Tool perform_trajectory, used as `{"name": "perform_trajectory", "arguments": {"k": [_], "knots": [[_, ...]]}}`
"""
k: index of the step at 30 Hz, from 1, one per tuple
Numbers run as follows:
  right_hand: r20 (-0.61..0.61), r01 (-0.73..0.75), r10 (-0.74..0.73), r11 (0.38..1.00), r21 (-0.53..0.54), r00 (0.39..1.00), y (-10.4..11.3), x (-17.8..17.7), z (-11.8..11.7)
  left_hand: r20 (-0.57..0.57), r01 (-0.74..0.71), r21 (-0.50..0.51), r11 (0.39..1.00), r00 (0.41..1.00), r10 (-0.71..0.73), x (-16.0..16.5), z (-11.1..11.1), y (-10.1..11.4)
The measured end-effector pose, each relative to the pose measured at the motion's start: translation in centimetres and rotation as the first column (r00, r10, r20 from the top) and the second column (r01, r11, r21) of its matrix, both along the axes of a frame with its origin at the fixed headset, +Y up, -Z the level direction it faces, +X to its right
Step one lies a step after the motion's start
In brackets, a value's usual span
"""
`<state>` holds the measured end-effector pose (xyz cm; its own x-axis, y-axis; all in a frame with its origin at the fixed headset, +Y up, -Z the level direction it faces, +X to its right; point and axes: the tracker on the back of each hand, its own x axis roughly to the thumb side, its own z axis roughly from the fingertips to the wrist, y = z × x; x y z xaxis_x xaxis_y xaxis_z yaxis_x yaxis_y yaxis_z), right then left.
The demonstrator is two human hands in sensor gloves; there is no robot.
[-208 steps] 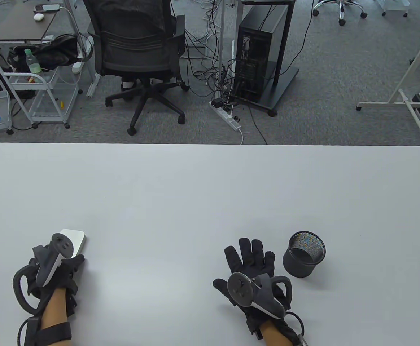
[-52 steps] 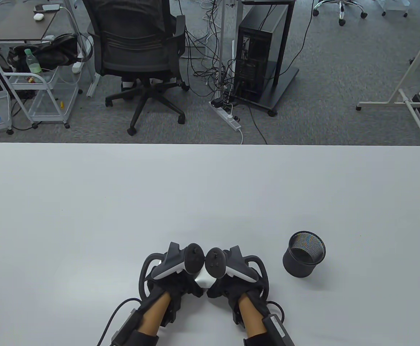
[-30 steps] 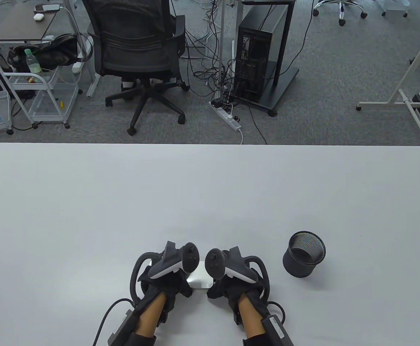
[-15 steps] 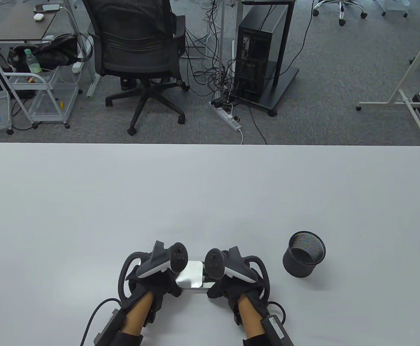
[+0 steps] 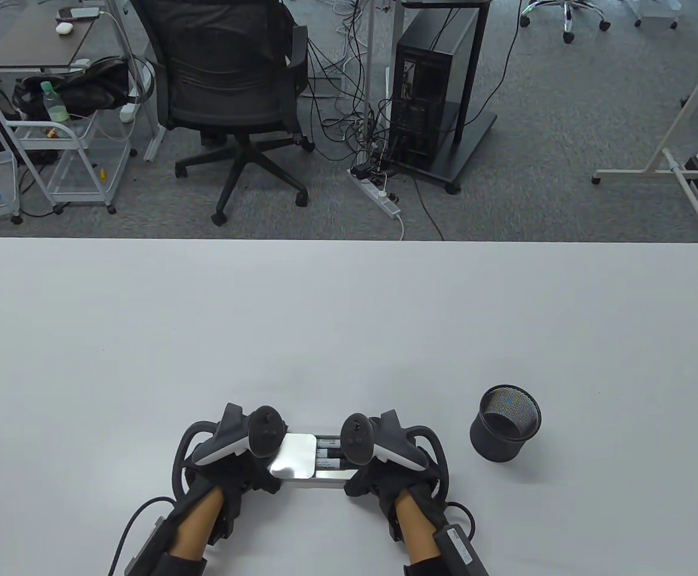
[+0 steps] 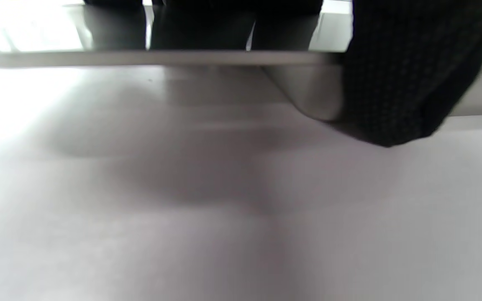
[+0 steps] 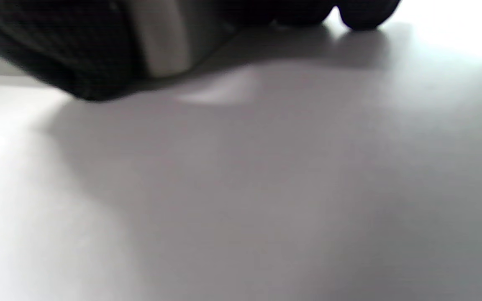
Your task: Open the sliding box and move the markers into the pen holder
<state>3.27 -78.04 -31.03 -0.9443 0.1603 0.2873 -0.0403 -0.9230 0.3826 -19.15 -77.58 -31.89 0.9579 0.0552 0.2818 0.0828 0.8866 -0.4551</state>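
A white sliding box lies near the table's front edge, between my two hands. Its lid (image 5: 294, 455) is slid partly to the left, and dark markers (image 5: 327, 453) show in the uncovered tray (image 5: 331, 475). My left hand (image 5: 247, 471) grips the lid; in the left wrist view a gloved finger (image 6: 408, 79) curls over the lid's edge (image 6: 161, 56). My right hand (image 5: 376, 477) holds the tray's right end, with its fingers (image 7: 57, 50) wrapped round the white corner (image 7: 161, 42). The black mesh pen holder (image 5: 505, 423) stands upright to the right of my right hand.
The white table (image 5: 349, 324) stretches far and wide behind the box. Beyond its far edge are an office chair (image 5: 229, 90), a computer tower (image 5: 427, 108) with cables, and a white cart (image 5: 55, 138) on the floor.
My left hand has moved left with the lid, sliding the box open and uncovering the markers. The right hand has stayed in place on the tray. The pen holder has not moved.
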Motion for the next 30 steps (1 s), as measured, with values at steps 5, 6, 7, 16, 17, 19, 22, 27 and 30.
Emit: {"name": "perform_trajectory", "arguments": {"k": [5, 6, 7, 16, 17, 19, 22, 27, 30], "knots": [[-0.006, 0.008, -0.008, 1.0, 0.021, 1.0, 0.0, 0.1, 0.2, 0.007, 0.006, 0.0, 1.0, 1.0, -0.006, -0.2, 0.1, 0.0], [-0.007, 0.009, -0.009, 1.0, 0.022, 1.0, 0.0, 0.1, 0.2, 0.018, 0.012, -0.008, 1.0, 1.0, -0.012, -0.3, 0.1, 0.0], [-0.008, 0.01, -0.01, 1.0, 0.023, 1.0, 0.0, 0.1, 0.2, 0.021, 0.012, -0.013, 1.0, 1.0, -0.011, -0.5, 0.0, 0.0], [-0.009, 0.012, -0.011, 0.999, 0.045, 1.0, 0.0, 0.2, 0.3, 0.011, 0.019, -0.012, 1.0, 1.0, -0.019, -1.7, 0.0, 0.0], [-0.007, 0.015, -0.015, 0.998, 0.055, 1.0, 0.0, 0.2, 0.4, 0.005, 0.015, -0.013, 1.0, 1.0, -0.015, -1.9, 0.0, 0.0], [-0.006, 0.017, -0.017, 0.998, 0.067, 1.0, 0.0, 0.3, 0.5, -0.003, 0.013, -0.013, 1.0, 1.0, -0.013, -2.3, 0.1, 0.0], [-0.005, 0.016, -0.016, 0.996, 0.082, 1.0, 0.0, 0.3, 0.6, -0.008, 0.014, -0.013, 1.0, 1.0, -0.015, -2.6, 0.1, 0.0], [-0.004, 0.017, -0.017, 0.995, 0.101, 1.0, 0.0, 0.3, 0.8, -0.009, 0.016, -0.015, 1.0, 1.0, -0.016, -2.6, 0.1, 0.1], [-0.006, 0.013, -0.013, 0.993, 0.12, 1.0, 0.0, 0.3, 1.0, -0.012, 0.014, -0.017, 1.0, 1.0, -0.014, -2.7, 0.1, 0.2]]}}
